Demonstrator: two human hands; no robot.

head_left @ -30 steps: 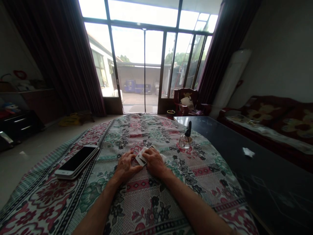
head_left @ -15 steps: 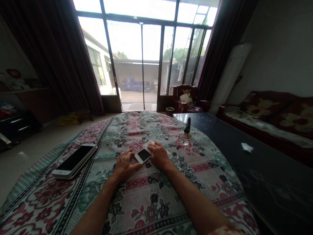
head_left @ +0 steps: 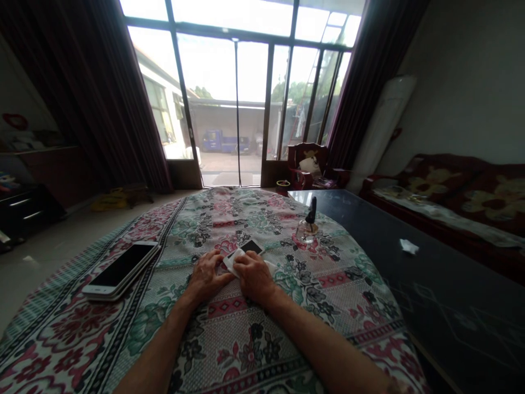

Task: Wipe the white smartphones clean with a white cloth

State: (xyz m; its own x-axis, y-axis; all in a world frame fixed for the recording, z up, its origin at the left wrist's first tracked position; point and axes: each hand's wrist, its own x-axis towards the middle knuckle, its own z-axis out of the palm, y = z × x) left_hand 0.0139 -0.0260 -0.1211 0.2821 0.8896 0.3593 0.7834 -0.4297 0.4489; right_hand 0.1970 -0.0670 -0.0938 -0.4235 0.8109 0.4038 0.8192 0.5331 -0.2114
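Note:
A small white smartphone with a dark screen [head_left: 253,247] lies face up on the patterned tablecloth, partly covered by my right hand. My right hand [head_left: 253,275] presses a crumpled white tissue [head_left: 237,257] onto the phone's near left part, its fingers bunched over the tissue. At the phone's left end, my left hand [head_left: 206,275] steadies the edge, thumb and fingers on either side of the corner. To the left lies a larger white phone [head_left: 123,268] with a black screen, stacked on another flat device.
A clear glass bottle with a black spray top [head_left: 307,225] stands on the tablecloth [head_left: 246,339] at the right. Beyond it, a dark glossy table [head_left: 369,230] carries a crumpled white scrap [head_left: 409,247]. A red sofa [head_left: 447,186] and glass doors stand farther off.
My right hand has slid the tissue from the phone's far right end to its near left end, uncovering the far part of the screen. My left hand stays at the edge.

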